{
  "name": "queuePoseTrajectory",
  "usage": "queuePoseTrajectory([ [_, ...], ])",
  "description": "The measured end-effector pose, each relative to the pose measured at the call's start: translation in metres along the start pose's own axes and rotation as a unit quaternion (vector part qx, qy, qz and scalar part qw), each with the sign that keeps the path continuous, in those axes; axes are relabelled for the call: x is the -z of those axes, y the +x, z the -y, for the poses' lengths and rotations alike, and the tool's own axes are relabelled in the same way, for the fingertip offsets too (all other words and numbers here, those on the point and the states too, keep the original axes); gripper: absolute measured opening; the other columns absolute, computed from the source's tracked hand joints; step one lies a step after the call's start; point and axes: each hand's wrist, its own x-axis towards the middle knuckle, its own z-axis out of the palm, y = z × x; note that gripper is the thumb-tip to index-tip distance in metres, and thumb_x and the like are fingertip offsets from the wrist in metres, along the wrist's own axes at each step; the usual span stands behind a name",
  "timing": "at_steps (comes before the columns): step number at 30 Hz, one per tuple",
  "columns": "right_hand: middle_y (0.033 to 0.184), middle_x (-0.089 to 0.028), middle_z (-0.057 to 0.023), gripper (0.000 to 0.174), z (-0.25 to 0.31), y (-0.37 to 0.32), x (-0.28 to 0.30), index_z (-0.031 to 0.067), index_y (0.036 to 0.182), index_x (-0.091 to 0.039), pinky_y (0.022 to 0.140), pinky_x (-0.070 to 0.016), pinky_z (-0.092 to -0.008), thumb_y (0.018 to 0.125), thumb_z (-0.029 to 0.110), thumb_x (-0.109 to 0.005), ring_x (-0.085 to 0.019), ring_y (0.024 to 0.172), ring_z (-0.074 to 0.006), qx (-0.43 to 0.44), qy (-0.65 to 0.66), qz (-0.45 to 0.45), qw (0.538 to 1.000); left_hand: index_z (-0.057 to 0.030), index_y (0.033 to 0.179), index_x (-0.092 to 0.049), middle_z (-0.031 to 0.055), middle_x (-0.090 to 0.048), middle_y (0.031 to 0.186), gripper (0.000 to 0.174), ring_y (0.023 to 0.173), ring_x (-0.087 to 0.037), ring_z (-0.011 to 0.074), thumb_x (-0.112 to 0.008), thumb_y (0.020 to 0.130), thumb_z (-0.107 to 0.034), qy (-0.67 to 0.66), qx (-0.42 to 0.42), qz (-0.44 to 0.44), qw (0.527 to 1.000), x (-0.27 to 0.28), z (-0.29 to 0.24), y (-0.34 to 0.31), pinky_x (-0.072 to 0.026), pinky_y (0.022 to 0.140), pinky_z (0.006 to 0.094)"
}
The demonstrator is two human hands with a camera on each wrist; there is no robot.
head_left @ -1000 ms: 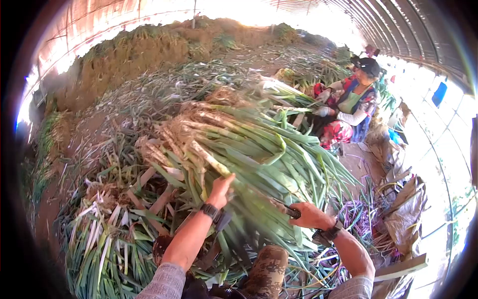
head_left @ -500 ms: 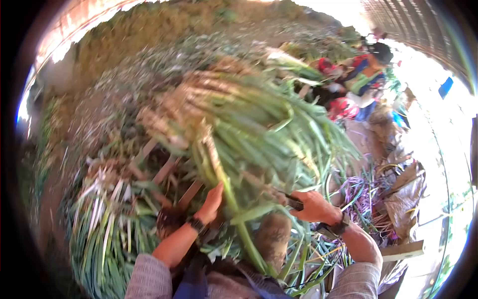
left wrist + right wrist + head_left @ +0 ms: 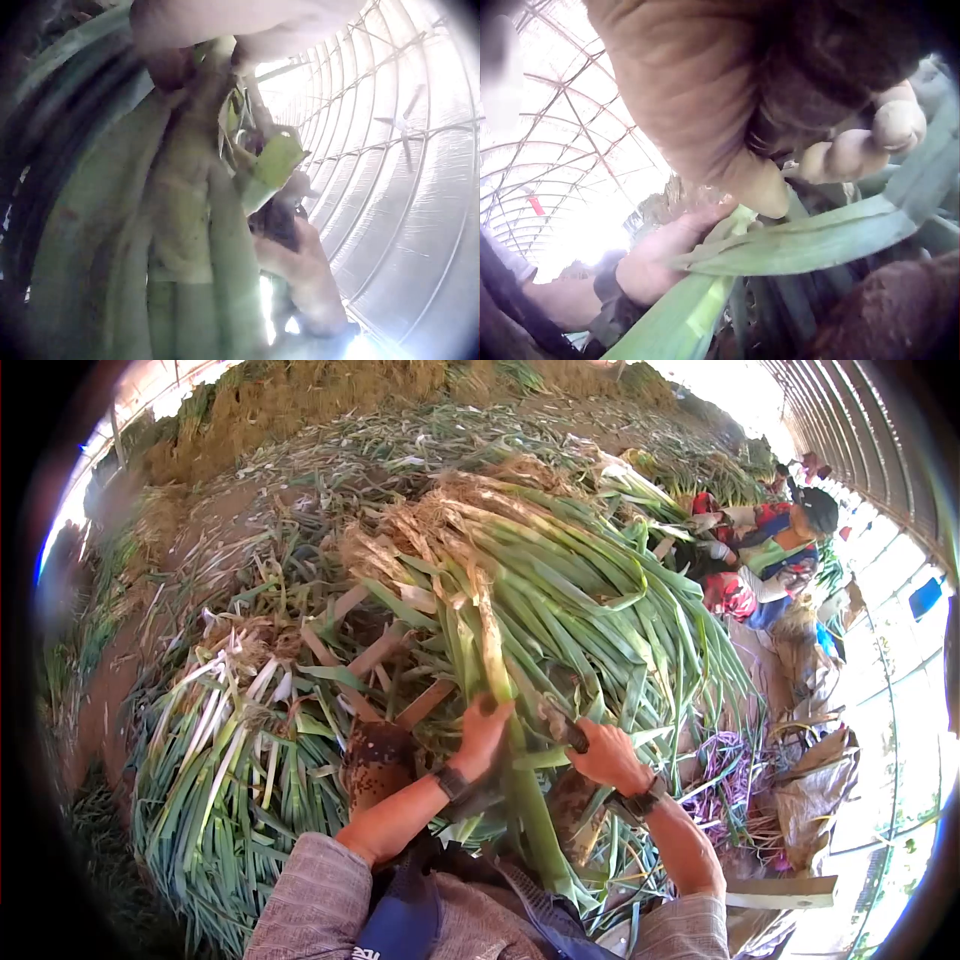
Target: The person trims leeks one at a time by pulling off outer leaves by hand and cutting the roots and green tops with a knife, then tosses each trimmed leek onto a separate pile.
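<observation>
In the head view my left hand [image 3: 482, 738] grips a leek [image 3: 490, 645] round its stalk, roots away from me and leaves hanging towards my lap. To its right, my right hand [image 3: 608, 757] holds a short tool with a dark handle [image 3: 576, 737], its worn end close to the stalk. The left wrist view has the left hand's fingers [image 3: 247, 34] around the leek, above broad leaves [image 3: 184, 225]. In the right wrist view the right hand [image 3: 697, 97] has curled fingers, and a leaf [image 3: 802, 244] crosses below its thumb. A large leek pile [image 3: 570, 560] lies beyond both hands.
A second heap of leeks [image 3: 240, 760] lies at the left, beside wooden slats [image 3: 375, 650]. Purple twine [image 3: 722, 770] and brown sacking [image 3: 815, 780] are at the right, near a board [image 3: 780, 892]. Another person [image 3: 775, 550] sits at the upper right.
The head view has shifted. The leek in my left hand has been drawn away from the pile towards me and now stands more lengthwise. The tool in my right hand has come nearer the left hand.
</observation>
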Motion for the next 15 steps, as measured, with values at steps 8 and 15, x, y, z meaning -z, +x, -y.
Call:
queuePoseTrajectory([
  [8,0.096,-0.069,-0.0221,0.033,0.018,0.082,0.017,0.0058,0.102,-0.065,0.081,-0.0512,-0.0514,0.079,0.03,-0.065,-0.065,0.093,-0.0429,0.0,0.02,-0.009,1.0,0.0004,0.113,-0.061,0.0047,-0.064,0.101,0.037,0.088,-0.06,0.0123,-0.074,0.089,-0.024,0.005,0.027,-0.015,1.0,0.0,-0.007,-0.007,-0.0495,0.077,0.0309],
  [15,0.09,-0.069,-0.021,0.03,0.017,0.106,0.028,0.0074,0.101,-0.067,0.078,-0.051,-0.0508,0.078,0.025,-0.062,-0.065,0.088,-0.0419,0.018,-0.001,-0.004,1.0,0.0012,0.116,-0.055,0.007,-0.063,0.102,0.043,0.088,-0.063,0.0152,-0.075,0.089,-0.026,-0.005,0.026,-0.039,0.999,0.007,0.02,0.004,-0.0527,0.075,0.0333],
])
